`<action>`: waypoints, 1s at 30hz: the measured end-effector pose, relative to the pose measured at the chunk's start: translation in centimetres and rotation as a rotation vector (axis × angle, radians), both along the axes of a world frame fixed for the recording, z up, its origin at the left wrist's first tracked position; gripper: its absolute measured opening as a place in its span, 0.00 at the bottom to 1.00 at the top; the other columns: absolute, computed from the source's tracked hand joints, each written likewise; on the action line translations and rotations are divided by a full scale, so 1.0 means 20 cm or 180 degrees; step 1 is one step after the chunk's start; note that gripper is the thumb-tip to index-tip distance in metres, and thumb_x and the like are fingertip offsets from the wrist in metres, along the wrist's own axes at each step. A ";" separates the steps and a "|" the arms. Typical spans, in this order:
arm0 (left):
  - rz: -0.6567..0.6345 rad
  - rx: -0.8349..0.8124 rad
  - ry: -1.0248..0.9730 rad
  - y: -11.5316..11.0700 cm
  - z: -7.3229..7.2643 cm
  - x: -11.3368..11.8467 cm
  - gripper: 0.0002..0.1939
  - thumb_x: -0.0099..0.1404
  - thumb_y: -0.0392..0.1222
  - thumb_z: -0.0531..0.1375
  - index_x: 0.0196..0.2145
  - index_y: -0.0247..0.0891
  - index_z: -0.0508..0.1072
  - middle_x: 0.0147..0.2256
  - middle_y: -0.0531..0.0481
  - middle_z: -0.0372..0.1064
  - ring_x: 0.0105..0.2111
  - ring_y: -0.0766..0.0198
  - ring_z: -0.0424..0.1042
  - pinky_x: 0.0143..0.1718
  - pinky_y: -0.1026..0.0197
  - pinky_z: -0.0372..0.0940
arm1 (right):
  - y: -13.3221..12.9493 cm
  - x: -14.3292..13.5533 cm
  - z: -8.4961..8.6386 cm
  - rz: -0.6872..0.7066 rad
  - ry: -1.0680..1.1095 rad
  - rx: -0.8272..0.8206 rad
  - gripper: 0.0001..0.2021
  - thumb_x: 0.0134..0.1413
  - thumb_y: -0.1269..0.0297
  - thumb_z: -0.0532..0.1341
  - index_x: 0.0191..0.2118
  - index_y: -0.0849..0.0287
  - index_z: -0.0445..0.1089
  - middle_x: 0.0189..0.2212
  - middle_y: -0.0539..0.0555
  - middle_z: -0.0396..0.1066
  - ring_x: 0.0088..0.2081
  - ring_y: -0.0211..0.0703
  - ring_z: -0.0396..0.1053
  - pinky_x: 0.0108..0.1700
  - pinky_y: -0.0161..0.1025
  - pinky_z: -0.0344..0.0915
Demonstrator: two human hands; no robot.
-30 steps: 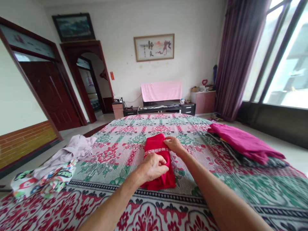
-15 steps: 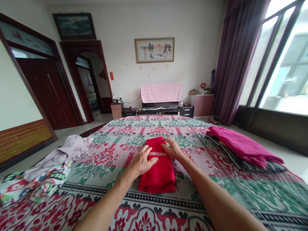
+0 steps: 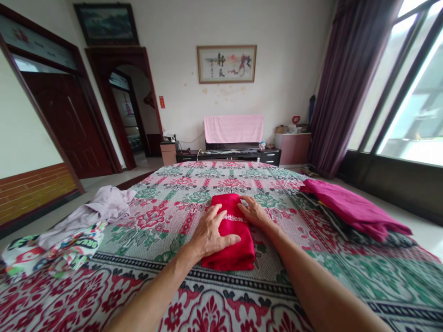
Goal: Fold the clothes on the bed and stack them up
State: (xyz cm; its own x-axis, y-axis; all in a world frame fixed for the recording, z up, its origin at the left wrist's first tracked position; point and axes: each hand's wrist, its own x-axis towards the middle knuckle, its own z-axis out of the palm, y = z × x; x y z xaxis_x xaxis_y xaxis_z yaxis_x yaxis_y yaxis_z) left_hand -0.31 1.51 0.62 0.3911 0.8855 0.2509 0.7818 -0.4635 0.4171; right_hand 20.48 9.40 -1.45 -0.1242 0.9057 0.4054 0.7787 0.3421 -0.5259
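A red garment (image 3: 235, 251) with white printed characters lies folded into a narrow rectangle on the patterned bedspread (image 3: 148, 244). On its left side rests my left hand (image 3: 212, 233), fingers spread and thumb reaching across the cloth; part of the lettering is hidden beneath it. My right hand (image 3: 255, 211) touches the far right edge of the garment, its fingers stretched out and apart. Neither hand grips the cloth.
A folded magenta garment (image 3: 353, 205) tops a stack of dark clothes (image 3: 377, 240) on the right. Crumpled on the left are a pale lilac garment (image 3: 100, 207) and a multicoloured printed cloth (image 3: 69, 251). A pink cloth (image 3: 233, 129) drapes over something beyond the bed.
My left hand has slid slightly right and lies farther over the garment, covering more lettering. My right hand has shifted a little right, along the far edge. The camera view has tilted slightly.
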 end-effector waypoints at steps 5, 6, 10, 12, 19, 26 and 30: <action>0.0004 -0.0696 0.0269 -0.07 0.01 0.06 0.62 0.47 0.74 0.57 0.68 0.28 0.46 0.69 0.37 0.33 0.68 0.43 0.33 0.66 0.46 0.40 | 0.01 0.01 -0.01 0.0034 -0.0185 0.0023 0.19 0.56 0.62 0.58 0.53 0.58 0.66 0.51 0.58 0.70 0.49 0.45 0.69 0.51 0.39 0.61; 0.0011 -0.0774 0.0316 -0.08 0.01 0.07 0.63 0.47 0.74 0.57 0.68 0.29 0.45 0.69 0.38 0.31 0.68 0.42 0.32 0.66 0.44 0.38 | 0.01 0.01 -0.02 0.0024 -0.0287 0.0016 0.19 0.55 0.63 0.58 0.53 0.58 0.66 0.50 0.58 0.71 0.48 0.46 0.69 0.50 0.39 0.61; 0.0011 -0.0868 0.0361 -0.08 0.00 0.08 0.64 0.46 0.74 0.57 0.68 0.30 0.43 0.69 0.38 0.30 0.68 0.41 0.31 0.66 0.41 0.37 | 0.02 0.00 -0.02 -0.0037 -0.0409 -0.0118 0.21 0.56 0.61 0.57 0.54 0.60 0.66 0.45 0.58 0.73 0.45 0.46 0.70 0.47 0.38 0.62; -0.0031 -0.0852 0.0329 -0.07 0.01 0.06 0.63 0.46 0.74 0.57 0.68 0.32 0.44 0.69 0.38 0.30 0.68 0.41 0.31 0.66 0.43 0.38 | 0.02 0.00 -0.01 -0.0081 -0.0257 -0.0198 0.20 0.58 0.59 0.55 0.54 0.60 0.66 0.45 0.58 0.74 0.44 0.46 0.71 0.47 0.38 0.62; -0.0416 -0.0334 0.0386 -0.08 0.13 -0.01 0.47 0.44 0.69 0.63 0.56 0.38 0.67 0.60 0.38 0.57 0.58 0.46 0.60 0.58 0.51 0.57 | 0.07 0.01 -0.02 -0.0396 -0.0240 -0.0482 0.20 0.61 0.60 0.50 0.57 0.60 0.62 0.49 0.60 0.72 0.51 0.52 0.69 0.53 0.45 0.59; -0.0690 0.0052 0.1286 -0.23 0.19 0.11 0.33 0.45 0.64 0.66 0.41 0.37 0.72 0.39 0.44 0.68 0.42 0.50 0.68 0.43 0.52 0.66 | 0.10 -0.04 -0.04 -0.0239 -0.0354 -0.0404 0.25 0.56 0.64 0.54 0.60 0.61 0.56 0.49 0.61 0.72 0.52 0.53 0.67 0.53 0.49 0.58; -0.0480 0.0687 0.1739 -0.31 0.09 0.16 0.15 0.62 0.46 0.59 0.43 0.34 0.71 0.41 0.41 0.69 0.45 0.51 0.68 0.47 0.52 0.65 | 0.12 -0.07 -0.04 -0.0342 -0.0210 -0.0273 0.25 0.51 0.70 0.54 0.57 0.60 0.60 0.41 0.58 0.75 0.43 0.49 0.71 0.47 0.42 0.62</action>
